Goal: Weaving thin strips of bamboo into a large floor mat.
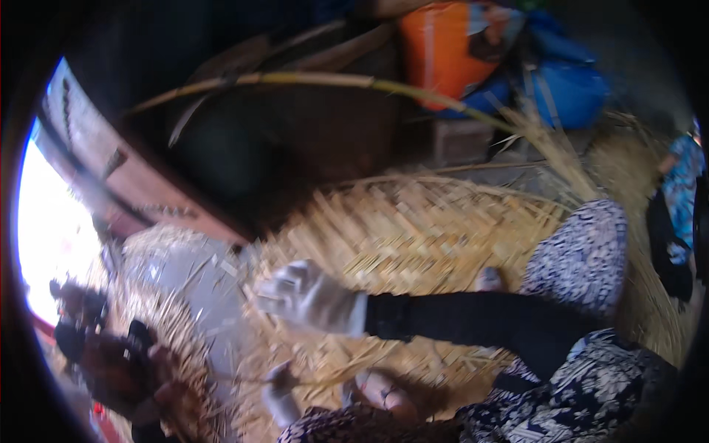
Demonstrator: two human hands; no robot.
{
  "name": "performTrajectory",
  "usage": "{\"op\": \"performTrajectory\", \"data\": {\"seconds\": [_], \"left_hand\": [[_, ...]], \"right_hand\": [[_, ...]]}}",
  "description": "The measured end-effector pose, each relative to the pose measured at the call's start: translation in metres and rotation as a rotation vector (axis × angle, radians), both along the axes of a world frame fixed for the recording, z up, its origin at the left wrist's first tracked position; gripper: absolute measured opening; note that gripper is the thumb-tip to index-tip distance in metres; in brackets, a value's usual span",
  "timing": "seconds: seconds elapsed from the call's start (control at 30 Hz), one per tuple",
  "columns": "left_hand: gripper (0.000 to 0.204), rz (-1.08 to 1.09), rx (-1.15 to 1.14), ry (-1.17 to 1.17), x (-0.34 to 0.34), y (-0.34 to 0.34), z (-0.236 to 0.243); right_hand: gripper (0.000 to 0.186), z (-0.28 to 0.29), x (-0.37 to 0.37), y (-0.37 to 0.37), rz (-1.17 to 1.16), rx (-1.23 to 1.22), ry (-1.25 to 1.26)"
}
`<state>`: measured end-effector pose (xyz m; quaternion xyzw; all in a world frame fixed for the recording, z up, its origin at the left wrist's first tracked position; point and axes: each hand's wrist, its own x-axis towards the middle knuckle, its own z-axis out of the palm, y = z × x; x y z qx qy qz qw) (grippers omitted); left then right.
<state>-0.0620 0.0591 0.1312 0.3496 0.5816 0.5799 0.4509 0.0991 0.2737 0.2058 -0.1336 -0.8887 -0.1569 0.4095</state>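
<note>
A large woven mat of pale yellow strips spreads in front of me and under my legs. My right hand, in a white glove below a black sleeve, reaches leftward over the mat. Its blurred fingers look stretched out, and nothing shows in them. Nearer to me, my left hand, also in a pale glove, is closed around a thin plant strip. That strip runs sideways just above the mat. My bare foot rests beside the left hand, and patterned cloth covers my knees.
Loose strips lie at the right, near a person in blue patterned clothing. A long bent cane arches across the back. Behind it stand an orange bag and a blue bag. Another person is at the lower left.
</note>
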Motion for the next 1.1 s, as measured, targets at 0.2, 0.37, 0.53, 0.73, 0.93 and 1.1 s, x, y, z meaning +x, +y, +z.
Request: {"op": "performTrajectory", "data": {"seconds": [0.2,0.37,0.53,0.73,0.93,1.1], "left_hand": [[0.038,0.442,0.532,-0.161,0.029,0.05,0.155],[0.021,-1.251,0.603,0.299,0.319,0.354,0.352],[0.02,-1.281,0.738,1.058,0.421,0.359,0.426],[0.02,-1.1,0.85,1.272,0.416,0.348,0.431],[0.021,-1.039,0.873,1.339,0.428,0.335,0.435],[0.021,-1.01,0.889,1.353,0.445,0.321,0.443]], "right_hand": [[0.105,0.008,0.012,0.002,0.577,-1.048,0.069],[0.031,0.063,-0.036,-0.055,0.749,-0.792,0.1],[0.035,0.098,-0.012,-0.006,0.798,-0.935,-0.294],[0.03,0.146,0.022,0.016,0.468,-0.465,-0.185],[0.029,0.178,0.059,0.043,0.402,-0.483,-0.503],[0.039,0.208,0.101,0.065,-0.382,-0.179,-0.253]]}}
